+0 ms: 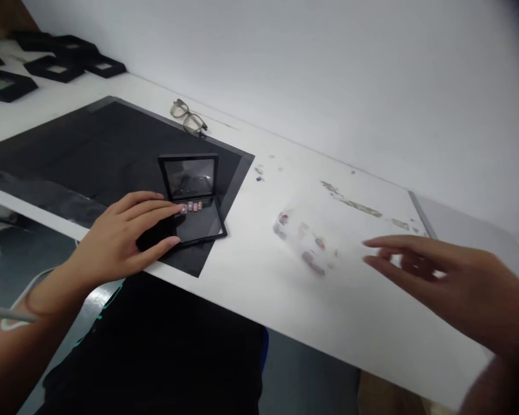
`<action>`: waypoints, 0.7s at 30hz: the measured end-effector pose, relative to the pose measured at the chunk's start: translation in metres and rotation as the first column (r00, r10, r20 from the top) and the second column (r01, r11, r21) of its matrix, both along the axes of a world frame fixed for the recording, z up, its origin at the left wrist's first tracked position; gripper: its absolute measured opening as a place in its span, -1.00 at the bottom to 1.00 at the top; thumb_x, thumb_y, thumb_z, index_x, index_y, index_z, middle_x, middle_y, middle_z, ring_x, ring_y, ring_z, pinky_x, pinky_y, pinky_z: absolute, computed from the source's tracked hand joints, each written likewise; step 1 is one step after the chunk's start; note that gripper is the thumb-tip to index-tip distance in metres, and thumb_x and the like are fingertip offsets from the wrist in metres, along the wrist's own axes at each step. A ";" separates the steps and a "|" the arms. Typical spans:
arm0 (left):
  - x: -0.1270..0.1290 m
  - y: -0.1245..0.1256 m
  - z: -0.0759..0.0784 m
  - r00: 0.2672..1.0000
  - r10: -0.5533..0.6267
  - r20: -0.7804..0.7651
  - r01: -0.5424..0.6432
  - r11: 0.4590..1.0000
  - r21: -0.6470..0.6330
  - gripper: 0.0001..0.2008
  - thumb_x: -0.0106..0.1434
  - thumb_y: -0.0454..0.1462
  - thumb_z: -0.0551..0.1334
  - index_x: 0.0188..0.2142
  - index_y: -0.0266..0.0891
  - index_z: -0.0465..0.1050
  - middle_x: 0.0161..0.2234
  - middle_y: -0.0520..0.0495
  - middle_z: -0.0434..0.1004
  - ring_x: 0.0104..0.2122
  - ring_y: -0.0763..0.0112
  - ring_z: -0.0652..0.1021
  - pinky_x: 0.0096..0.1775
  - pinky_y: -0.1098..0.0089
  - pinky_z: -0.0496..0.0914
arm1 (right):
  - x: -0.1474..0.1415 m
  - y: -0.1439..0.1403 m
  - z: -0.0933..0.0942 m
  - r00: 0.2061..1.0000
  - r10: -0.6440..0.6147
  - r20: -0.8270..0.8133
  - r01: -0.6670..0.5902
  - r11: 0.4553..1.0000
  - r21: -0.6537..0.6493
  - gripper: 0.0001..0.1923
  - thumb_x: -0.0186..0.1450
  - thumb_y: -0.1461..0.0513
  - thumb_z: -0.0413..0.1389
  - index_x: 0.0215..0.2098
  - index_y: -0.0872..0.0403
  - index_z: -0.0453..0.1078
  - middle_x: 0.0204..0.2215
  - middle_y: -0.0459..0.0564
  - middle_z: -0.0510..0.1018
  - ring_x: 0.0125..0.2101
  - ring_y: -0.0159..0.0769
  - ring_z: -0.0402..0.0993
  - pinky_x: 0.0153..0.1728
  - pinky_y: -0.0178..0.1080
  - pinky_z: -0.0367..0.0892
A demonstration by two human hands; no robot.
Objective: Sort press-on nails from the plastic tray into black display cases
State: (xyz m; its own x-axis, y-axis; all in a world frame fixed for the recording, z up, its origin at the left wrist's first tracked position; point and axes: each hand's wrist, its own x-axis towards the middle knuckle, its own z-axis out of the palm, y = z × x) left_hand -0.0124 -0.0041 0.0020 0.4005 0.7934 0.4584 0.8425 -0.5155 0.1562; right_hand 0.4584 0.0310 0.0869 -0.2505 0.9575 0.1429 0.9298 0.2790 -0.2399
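Glasses (189,117) by wall; black boxes (54,68) far left on table (251,288).

Bare white desk (242,271) between my left hand (125,239) and right hand (454,282); a hand passes freely there. The open black case (194,202) stands upright-lidded just beside my left fingers, blocking the way back. The clear sheet of nails (307,242) lies near my right fingertips. Glasses (189,118) sit well apart, by the wall.

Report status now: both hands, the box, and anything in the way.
Left hand flat on open black box, no grip closed. Right hand open, blurred, above table near clear packet. Glasses far behind, not in the way.
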 end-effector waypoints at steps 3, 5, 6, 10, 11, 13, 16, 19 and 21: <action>0.000 -0.001 0.000 0.999 0.032 -0.010 -0.032 0.999 0.016 -0.45 0.34 -0.09 0.28 0.26 -0.18 0.31 0.07 -0.12 0.54 0.12 0.11 0.47 0.15 0.09 0.43 | -0.031 0.026 -0.004 0.987 0.162 -0.011 -0.161 0.967 -0.200 -0.68 0.25 -0.11 0.23 -0.25 -0.10 0.59 -0.60 -0.15 0.42 -0.66 -0.45 0.19 -0.65 -0.31 0.14; -0.001 0.000 -0.001 0.999 0.045 0.004 -0.045 0.999 0.030 -0.44 0.33 -0.08 0.29 0.26 -0.17 0.32 0.06 -0.11 0.55 0.11 0.12 0.49 0.14 0.10 0.44 | -0.042 0.036 -0.011 0.977 0.208 -0.039 -0.211 0.943 -0.257 -0.69 0.25 -0.10 0.24 -0.24 -0.09 0.60 -0.55 -0.13 0.47 -0.65 -0.47 0.18 -0.62 -0.31 0.14; -0.002 0.000 -0.001 0.999 0.049 0.009 -0.049 0.998 0.032 -0.44 0.32 -0.07 0.30 0.26 -0.15 0.33 0.05 -0.10 0.56 0.10 0.12 0.50 0.13 0.10 0.44 | -0.045 0.039 -0.016 0.975 0.212 -0.061 -0.221 0.934 -0.280 -0.69 0.24 -0.10 0.24 -0.24 -0.09 0.60 -0.52 -0.13 0.49 -0.64 -0.47 0.19 -0.62 -0.32 0.14; -0.003 0.001 -0.003 0.999 0.045 0.026 -0.045 0.999 0.027 -0.46 0.30 -0.07 0.31 0.23 -0.09 0.37 0.04 -0.07 0.58 0.07 0.12 0.53 0.12 0.11 0.44 | -0.045 0.045 -0.029 0.973 0.167 -0.161 -0.223 0.862 -0.454 -0.72 0.24 -0.07 0.23 -0.21 -0.13 0.62 -0.49 -0.12 0.52 -0.60 -0.45 0.26 -0.60 -0.34 0.17; -0.003 0.002 -0.004 0.999 0.041 0.033 -0.042 0.999 0.029 -0.46 0.30 -0.07 0.32 0.23 -0.09 0.37 0.04 -0.07 0.58 0.06 0.12 0.54 0.11 0.12 0.44 | -0.045 0.046 -0.030 0.973 0.156 -0.172 -0.223 0.838 -0.498 -0.75 0.25 -0.04 0.22 -0.21 -0.14 0.62 -0.49 -0.12 0.52 -0.58 -0.44 0.27 -0.59 -0.34 0.19; -0.003 0.002 -0.004 0.998 0.043 0.046 -0.044 0.998 0.034 -0.45 0.29 -0.08 0.32 0.24 -0.09 0.36 0.05 -0.07 0.58 0.04 0.13 0.55 0.10 0.14 0.44 | -0.045 0.045 -0.032 0.975 0.147 -0.169 -0.217 0.806 -0.551 -0.81 0.28 0.02 0.20 -0.23 -0.15 0.61 -0.50 -0.13 0.51 -0.55 -0.42 0.30 -0.56 -0.34 0.21; -0.003 0.003 -0.004 0.996 0.059 0.064 -0.061 0.998 0.023 -0.40 0.28 -0.09 0.32 0.28 -0.06 0.31 0.05 -0.04 0.58 0.00 0.17 0.56 0.07 0.19 0.44 | -0.046 0.044 -0.032 0.977 0.175 -0.121 -0.213 0.802 -0.559 -0.85 0.30 0.08 0.16 -0.27 -0.12 0.58 -0.51 -0.15 0.51 -0.53 -0.41 0.32 -0.56 -0.34 0.21; -0.004 0.002 -0.004 0.995 0.063 0.071 -0.064 0.998 0.009 -0.39 0.27 -0.09 0.32 0.28 -0.07 0.31 0.02 -0.04 0.59 -0.01 0.16 0.57 0.08 0.20 0.43 | -0.045 0.042 -0.030 0.975 0.189 -0.117 -0.222 0.811 -0.541 -0.83 0.32 0.05 0.15 -0.29 -0.09 0.54 -0.53 -0.15 0.49 -0.55 -0.41 0.32 -0.57 -0.34 0.22; -0.004 0.002 -0.005 0.995 0.061 0.078 -0.061 0.998 -0.002 -0.42 0.27 -0.09 0.31 0.27 -0.07 0.33 0.02 -0.05 0.59 -0.02 0.15 0.57 0.08 0.19 0.43 | -0.044 0.041 -0.028 0.966 0.175 -0.191 -0.250 0.826 -0.505 -0.78 0.34 0.00 0.15 -0.29 -0.07 0.52 -0.51 -0.14 0.51 -0.55 -0.42 0.32 -0.59 -0.34 0.24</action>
State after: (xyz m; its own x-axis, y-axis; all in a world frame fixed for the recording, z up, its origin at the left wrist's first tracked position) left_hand -0.0166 -0.0020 -0.0026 0.3143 0.8152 0.4864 0.8577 -0.4635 0.2226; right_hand 0.4149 0.0724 0.0585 -0.4714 0.8234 -0.3159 0.8117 0.2651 -0.5205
